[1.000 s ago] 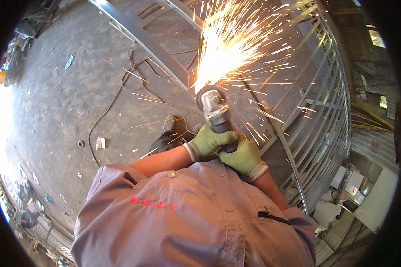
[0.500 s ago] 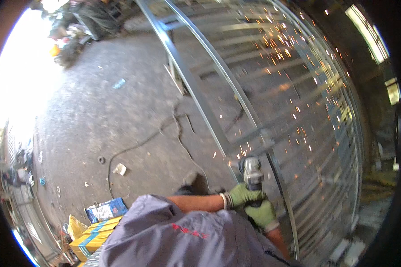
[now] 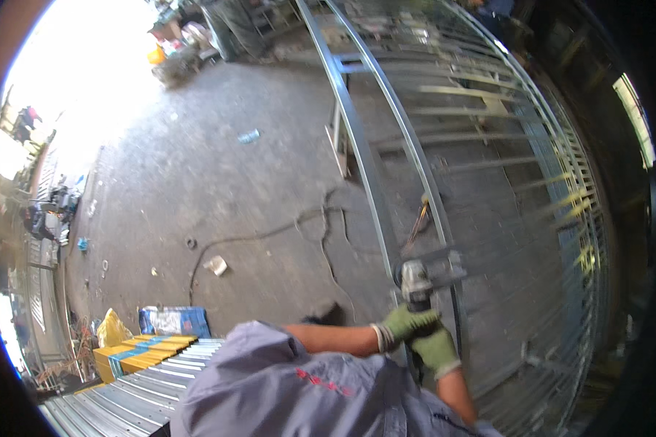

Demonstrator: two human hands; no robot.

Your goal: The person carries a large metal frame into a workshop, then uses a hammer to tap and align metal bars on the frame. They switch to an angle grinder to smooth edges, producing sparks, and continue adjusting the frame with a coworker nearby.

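Observation:
Both my hands wear green gloves and hold an angle grinder (image 3: 416, 280), its metal head pointing away from me. My left hand (image 3: 408, 322) wraps the grinder's body just behind the head. Close behind it, my right hand (image 3: 434, 350) grips the rear of the body. The grinder's head lies over the near end of a long metal frame (image 3: 375, 197) of two parallel rails with crosspieces. Whether the disc touches the metal cannot be made out. No sparks show around it now.
Metal bars form a wide grille (image 3: 481, 138) on the right. A dark cable (image 3: 255, 237) winds over the floor. At lower left are yellow boxes (image 3: 142, 349), a blue-and-white bag (image 3: 173, 321) and stacked metal profiles (image 3: 135, 393). A person's legs (image 3: 233, 29) show at the back.
The sparks that flew across the right side are gone. My view has shifted, so the floor and frame sit farther right. Both hands still hold the angle grinder.

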